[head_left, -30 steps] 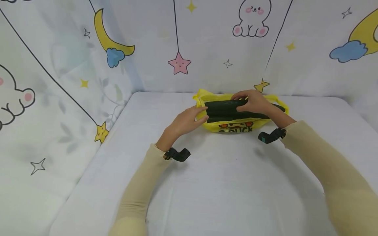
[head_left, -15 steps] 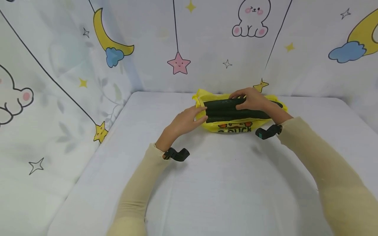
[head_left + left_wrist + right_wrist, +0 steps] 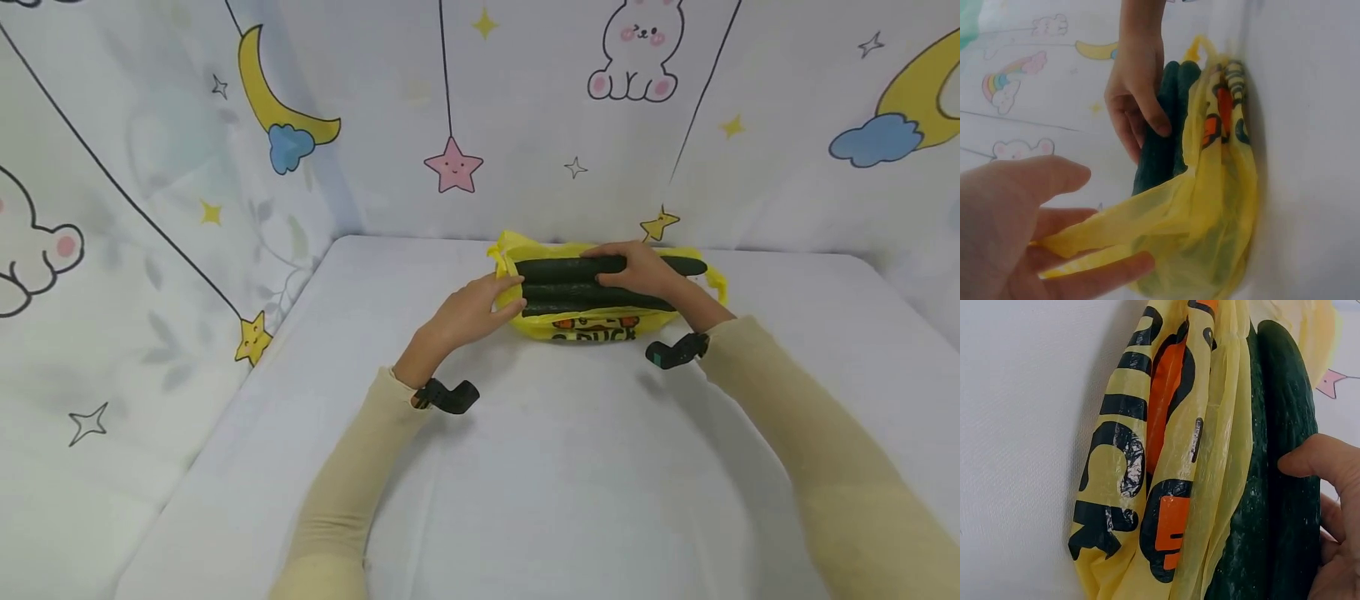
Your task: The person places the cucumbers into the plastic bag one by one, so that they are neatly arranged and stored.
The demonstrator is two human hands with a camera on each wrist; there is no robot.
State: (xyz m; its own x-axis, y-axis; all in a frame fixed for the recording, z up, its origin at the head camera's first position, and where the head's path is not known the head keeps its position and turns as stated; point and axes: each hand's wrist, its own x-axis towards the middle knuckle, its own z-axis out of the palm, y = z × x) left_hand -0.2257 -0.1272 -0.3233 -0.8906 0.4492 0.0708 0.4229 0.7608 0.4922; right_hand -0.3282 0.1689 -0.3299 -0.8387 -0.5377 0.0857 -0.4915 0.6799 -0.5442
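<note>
A yellow plastic bag (image 3: pixel 600 332) with black lettering and orange print lies on the table, its mouth spread open along the top. Two long dark green cucumbers lie side by side in it; the far cucumber (image 3: pixel 555 269) is beside the near cucumber (image 3: pixel 577 297). My right hand (image 3: pixel 641 268) grips the far one from above, thumb on the near side, fingers behind it. At the bag's left end my left hand (image 3: pixel 472 312) holds the rim apart with extended fingers. In the left wrist view a yellow bag handle (image 3: pixel 1129 215) runs across those fingers, thumb clear of it.
A white cloth covers the table (image 3: pixel 555 483). Behind it hangs a pale curtain (image 3: pixel 525 108) with cartoon prints, close to the table's back edge. A black wrist camera (image 3: pixel 450 396) is on the left forearm, another wrist camera (image 3: pixel 675 352) on the right.
My right hand has shifted slightly left with the far cucumber, whose right end now shows nearer the bag's middle. My left hand stays at the bag's left end.
</note>
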